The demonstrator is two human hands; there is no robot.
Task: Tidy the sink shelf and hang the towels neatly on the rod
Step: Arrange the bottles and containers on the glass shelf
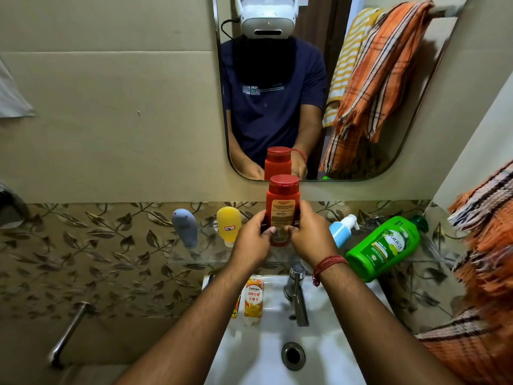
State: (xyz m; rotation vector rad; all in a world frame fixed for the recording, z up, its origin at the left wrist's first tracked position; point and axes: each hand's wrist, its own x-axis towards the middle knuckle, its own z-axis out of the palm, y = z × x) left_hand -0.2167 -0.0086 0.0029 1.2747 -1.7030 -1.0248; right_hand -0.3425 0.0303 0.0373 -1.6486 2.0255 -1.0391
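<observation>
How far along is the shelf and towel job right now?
Done: the grey tube and yellow tube stand on the glass shelf. In hand: the left hand and right hand both grip the red bottle, upright over the shelf. Left: the green bottle lies tilted on its side, a blue pump bottle leans beside it, and the orange towel at right looks bunched.

I stand in a small home bathroom. In front of me is a white sink [327, 354] w/ steel tap [297, 295], a wall mirror [361, 129], a glass shelf [211, 254] of toiletry bottles (shampoo etc.), leaf-pattern tiles [111, 262], and striped towels [483, 262] hanging at my right.
</observation>
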